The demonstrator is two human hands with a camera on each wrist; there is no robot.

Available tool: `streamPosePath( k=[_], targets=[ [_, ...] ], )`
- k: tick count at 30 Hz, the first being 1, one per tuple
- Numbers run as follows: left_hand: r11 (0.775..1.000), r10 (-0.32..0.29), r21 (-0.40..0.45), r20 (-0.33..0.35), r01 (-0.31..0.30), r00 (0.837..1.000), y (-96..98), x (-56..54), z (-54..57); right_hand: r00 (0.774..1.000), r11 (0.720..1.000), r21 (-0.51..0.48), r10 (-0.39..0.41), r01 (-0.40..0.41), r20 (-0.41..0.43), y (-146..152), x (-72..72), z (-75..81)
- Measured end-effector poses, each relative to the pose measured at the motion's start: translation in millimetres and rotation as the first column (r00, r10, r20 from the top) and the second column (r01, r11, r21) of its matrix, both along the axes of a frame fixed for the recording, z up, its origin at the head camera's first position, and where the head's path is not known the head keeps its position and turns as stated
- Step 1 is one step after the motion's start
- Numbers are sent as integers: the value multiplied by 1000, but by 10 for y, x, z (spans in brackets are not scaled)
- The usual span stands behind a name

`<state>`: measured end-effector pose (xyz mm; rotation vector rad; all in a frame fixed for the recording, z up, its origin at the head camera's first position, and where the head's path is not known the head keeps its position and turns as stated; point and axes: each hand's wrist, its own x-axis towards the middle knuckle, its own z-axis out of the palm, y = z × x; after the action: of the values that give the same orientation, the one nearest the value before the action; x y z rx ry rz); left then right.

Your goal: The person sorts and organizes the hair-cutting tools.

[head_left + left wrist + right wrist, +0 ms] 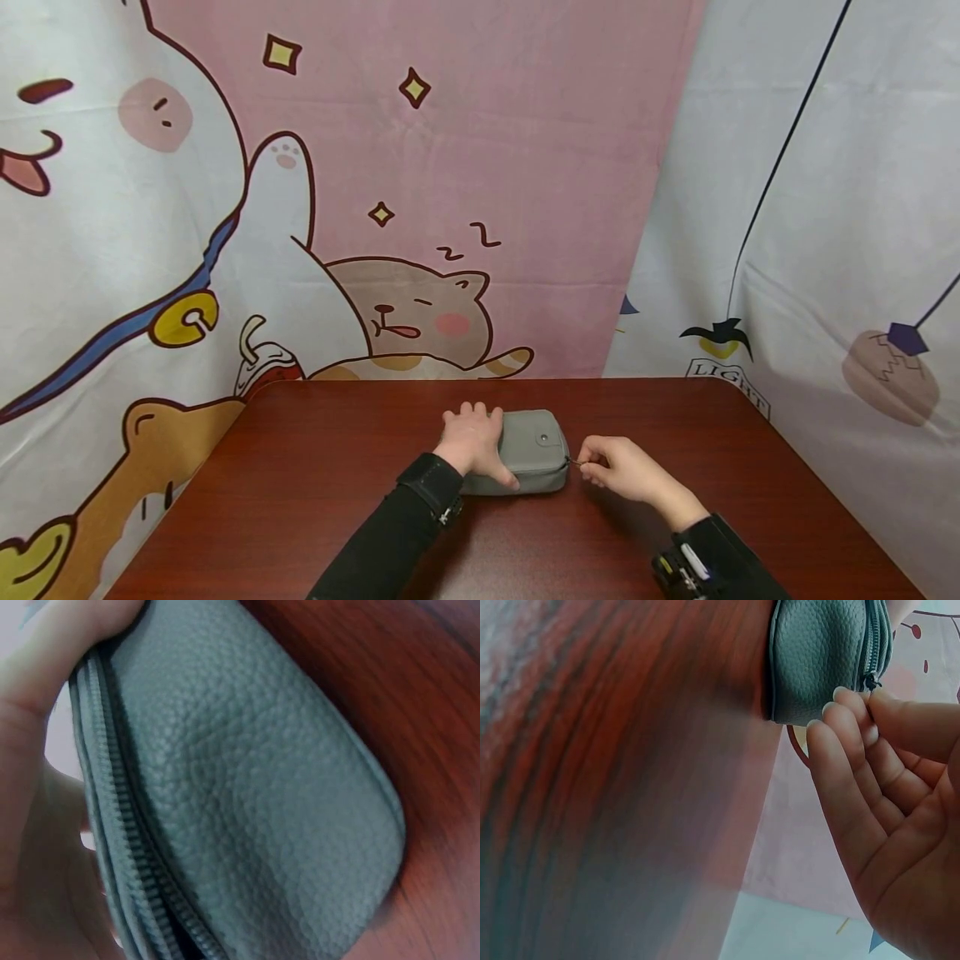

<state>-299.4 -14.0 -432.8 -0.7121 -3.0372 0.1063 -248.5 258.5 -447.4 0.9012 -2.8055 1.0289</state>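
A grey-green zippered pouch (pixel 532 446) with pebbled leather lies on the table, a snap button on its top. My left hand (pixel 472 446) grips its left part, thumb across the front side and fingers spread over the top. In the left wrist view the zipper teeth (pixel 124 795) run along the pouch edge, and a dark gap shows between them near the bottom. At the pouch's right end, my right hand (pixel 618 468) pinches the zipper pull (pixel 871 705) between thumb and fingertips. The zipper slider (pixel 870 681) sits just beyond those fingertips in the right wrist view.
The reddish-brown wooden table (pixel 315 467) has rounded far corners. Behind it hangs a cloth backdrop (pixel 525 167) with cartoon animals, and a paler cloth (pixel 787 208) hangs at the right. Both wrists wear dark straps over black sleeves (pixel 393 533).
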Motion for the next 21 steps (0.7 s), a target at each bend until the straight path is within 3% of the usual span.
streamPosePath(
  k=[8,21],
  targets=[
    [997,78,17,20,-79,997,48,20,9,995,999,13,-49,50,-82,-18,-43,-20],
    [972,236,5,38,-237,971,164,63,0,986,987,34,-158,160,-43,-70,-148,-18]
  ],
)
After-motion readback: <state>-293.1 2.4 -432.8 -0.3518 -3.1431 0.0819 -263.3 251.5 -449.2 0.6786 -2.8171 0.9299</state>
